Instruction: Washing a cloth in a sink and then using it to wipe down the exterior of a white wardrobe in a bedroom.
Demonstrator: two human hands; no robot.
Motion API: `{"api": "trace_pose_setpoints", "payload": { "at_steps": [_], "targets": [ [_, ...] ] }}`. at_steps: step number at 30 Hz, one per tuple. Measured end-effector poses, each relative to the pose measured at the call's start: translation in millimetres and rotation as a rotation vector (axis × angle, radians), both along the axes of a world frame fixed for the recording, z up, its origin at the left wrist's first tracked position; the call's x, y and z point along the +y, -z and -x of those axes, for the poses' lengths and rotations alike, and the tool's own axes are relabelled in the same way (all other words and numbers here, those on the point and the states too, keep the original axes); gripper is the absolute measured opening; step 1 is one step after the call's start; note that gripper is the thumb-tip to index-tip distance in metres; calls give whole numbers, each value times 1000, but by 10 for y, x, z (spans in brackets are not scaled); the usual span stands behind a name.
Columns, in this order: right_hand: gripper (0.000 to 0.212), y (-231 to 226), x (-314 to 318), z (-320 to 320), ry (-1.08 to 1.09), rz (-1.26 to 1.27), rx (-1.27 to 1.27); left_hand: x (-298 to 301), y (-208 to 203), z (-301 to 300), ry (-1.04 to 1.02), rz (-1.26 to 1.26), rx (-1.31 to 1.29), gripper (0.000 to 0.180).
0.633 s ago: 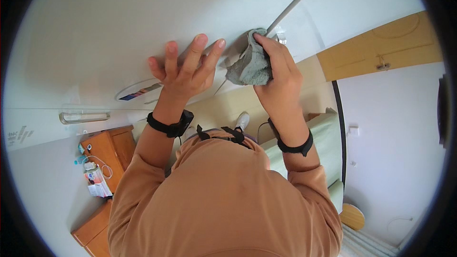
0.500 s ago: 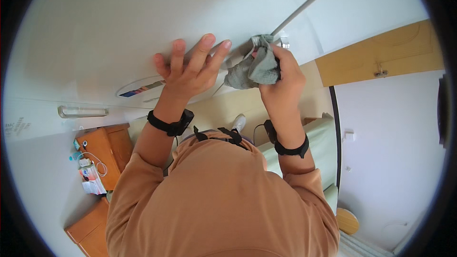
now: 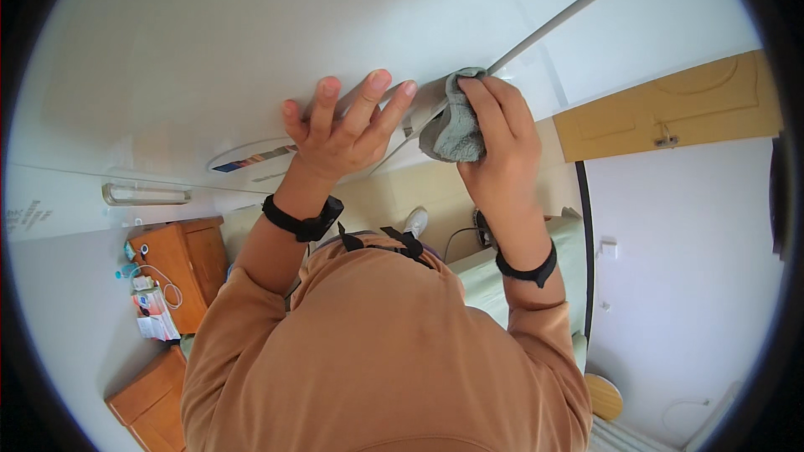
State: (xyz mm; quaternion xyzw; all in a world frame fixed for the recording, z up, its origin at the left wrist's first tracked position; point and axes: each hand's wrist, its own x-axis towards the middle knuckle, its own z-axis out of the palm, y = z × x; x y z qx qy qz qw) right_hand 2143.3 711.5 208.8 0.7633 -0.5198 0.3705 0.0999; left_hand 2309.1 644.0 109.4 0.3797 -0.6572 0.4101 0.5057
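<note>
A large white glossy panel [image 3: 209,50] fills the upper part of the head view, crossed at the right by a thin grey seam [image 3: 578,10]. My left hand [image 3: 343,130] rests against it with fingers spread, holding nothing, just right of an oval label with a coloured strip [image 3: 251,159]. Farther right, my right hand [image 3: 507,134] grips a grey-green cloth [image 3: 456,130] and presses it on the panel where the seam comes down. The bunched cloth hides the surface beneath it. Black straps circle both wrists.
Left of my left arm are a recessed handle [image 3: 146,195] and an orange-brown wooden cabinet [image 3: 180,264] with papers and a white cable. A yellow wooden door [image 3: 670,105] stands at the right, above a white wall [image 3: 678,226]. Pale green fabric [image 3: 536,264] lies below my right arm.
My right hand has shifted slightly right and turned, its fingers now lying over the cloth. The cloth looks more compact. My left hand stays spread on the panel, a little farther right in the view.
</note>
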Motion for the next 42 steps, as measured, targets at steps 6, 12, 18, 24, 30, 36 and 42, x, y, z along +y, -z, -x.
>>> {"api": "trace_pose_setpoints", "payload": {
  "at_steps": [6,12,18,24,30,36,42],
  "targets": [
    [55,-59,-91,108,-115,-97,-82,9,11,-23,-1,-21,-19,37],
    [51,-38,-81,54,-190,-90,-79,7,0,13,20,-21,-4,36],
    [47,144,147,32,-272,-102,-131,-7,39,-44,14,1,-14,35],
    [46,14,65,138,-51,88,-188,5,35,-70,36,-17,-13,35],
    [46,-32,-108,119,-103,38,-13,17,41,-95,34,-19,-19,34],
    [35,147,-58,-144,-332,-118,186,24,13,-64,52,-57,-16,36],
    [49,320,171,6,-150,-137,-245,13,76,-141,128,-36,-48,39]
  ]
}}
